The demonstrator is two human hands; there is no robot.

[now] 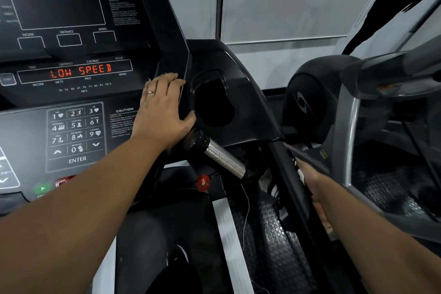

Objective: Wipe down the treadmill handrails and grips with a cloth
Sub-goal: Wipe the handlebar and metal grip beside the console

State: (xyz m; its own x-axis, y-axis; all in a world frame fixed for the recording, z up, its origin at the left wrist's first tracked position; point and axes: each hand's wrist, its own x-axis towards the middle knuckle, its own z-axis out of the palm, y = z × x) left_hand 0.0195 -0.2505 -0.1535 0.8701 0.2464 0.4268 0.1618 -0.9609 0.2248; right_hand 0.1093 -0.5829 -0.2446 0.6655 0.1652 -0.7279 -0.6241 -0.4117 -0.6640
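Right hand [310, 185] grips the handrail [281, 157], white cloth [301, 174] beneath it.

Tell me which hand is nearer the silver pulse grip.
Left. The left hand rests on the console just above the silver pulse grip; the right hand holds the side handrail, farther off.

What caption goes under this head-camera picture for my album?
Left hand flat on the treadmill console, right hand gripping the black side handrail.
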